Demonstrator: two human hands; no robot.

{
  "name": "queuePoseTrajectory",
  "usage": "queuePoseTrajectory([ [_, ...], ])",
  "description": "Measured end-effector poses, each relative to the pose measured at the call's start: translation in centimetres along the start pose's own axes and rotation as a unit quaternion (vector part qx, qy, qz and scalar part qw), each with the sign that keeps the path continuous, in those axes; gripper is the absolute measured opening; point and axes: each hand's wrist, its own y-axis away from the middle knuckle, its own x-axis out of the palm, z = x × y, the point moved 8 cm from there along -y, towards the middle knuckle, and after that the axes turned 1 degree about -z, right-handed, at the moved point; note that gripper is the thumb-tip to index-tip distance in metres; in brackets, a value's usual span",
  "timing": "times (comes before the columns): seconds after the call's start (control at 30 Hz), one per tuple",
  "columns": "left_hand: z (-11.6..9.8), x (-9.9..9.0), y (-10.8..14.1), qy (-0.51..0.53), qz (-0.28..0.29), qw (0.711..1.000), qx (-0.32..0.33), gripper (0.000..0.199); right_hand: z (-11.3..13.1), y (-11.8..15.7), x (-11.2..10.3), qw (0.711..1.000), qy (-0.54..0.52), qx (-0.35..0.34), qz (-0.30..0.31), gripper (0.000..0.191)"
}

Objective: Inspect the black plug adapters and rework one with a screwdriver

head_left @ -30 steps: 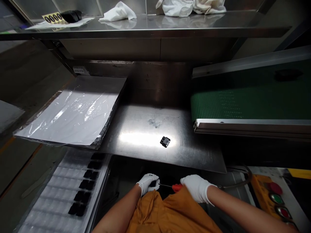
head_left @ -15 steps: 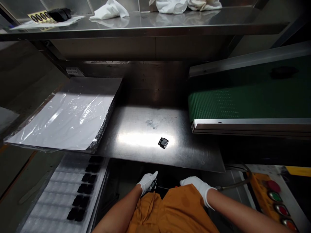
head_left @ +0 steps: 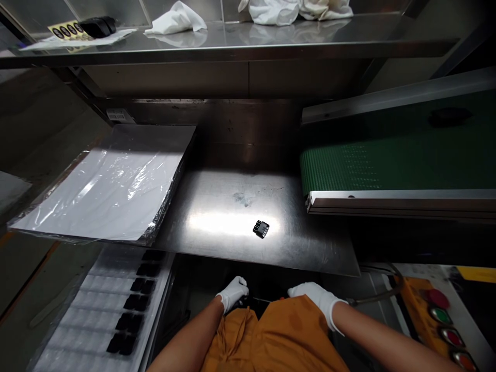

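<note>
My left hand (head_left: 234, 293), in a white glove, is low in the view below the steel table's front edge, its fingers curled round something dark that I cannot make out. To the right, my right hand (head_left: 310, 295), also white-gloved, lies over the orange apron (head_left: 287, 330); its fingertips are hidden in shadow, with a small bit of red beside them. On the steel table (head_left: 217, 194) above both hands rests a small black connector-like part (head_left: 261, 229), touched by neither hand.
Plastic-wrapped white sheets (head_left: 112, 181) cover the table's left side. Below them lies a tray (head_left: 73, 315) with black parts (head_left: 129, 321). At right are a green conveyor belt (head_left: 406, 155) and an orange button box (head_left: 420, 305). A steel shelf (head_left: 232, 51) crosses the top.
The fingers of my left hand have curled in; the thumb or finger that pointed up right is now folded. My right hand has barely moved. The view has shifted very slightly.
</note>
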Motion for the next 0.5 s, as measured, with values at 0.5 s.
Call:
queuePoseTrajectory([
  [0.5, -0.6, 0.1, 2.6, 0.337, 0.073, 0.936, -0.063, 0.05, -0.5, -0.5, -0.5, 0.999, -0.026, 0.019, 0.0, 0.038],
])
